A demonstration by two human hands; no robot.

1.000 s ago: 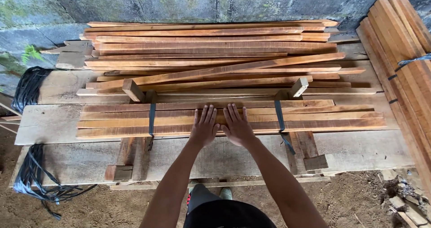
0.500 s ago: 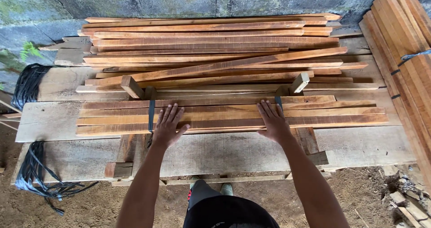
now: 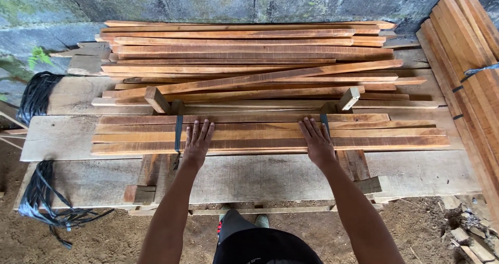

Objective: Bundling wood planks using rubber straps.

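Fingers (image 3: 204, 130) of the left hand (image 3: 197, 144) lay flat and spread on a row of reddish-brown wooden slats (image 3: 270, 134), gripping nothing; the right hand (image 3: 317, 142) pressed down the same way, fingers extended and empty. These slats lay side by side lengthwise across the grey plank worktop (image 3: 67, 139), resting in a cradle of wooden blocks. Two dark straps (image 3: 178, 134) ran under them, one beside each hand. Behind, a larger loose pile of slats (image 3: 249, 61) reached the stone wall (image 3: 208, 1), one lying askew. A tied bundle of slats (image 3: 468, 71) sat to the right, and black strap coils (image 3: 39, 196) hung at the left edge.
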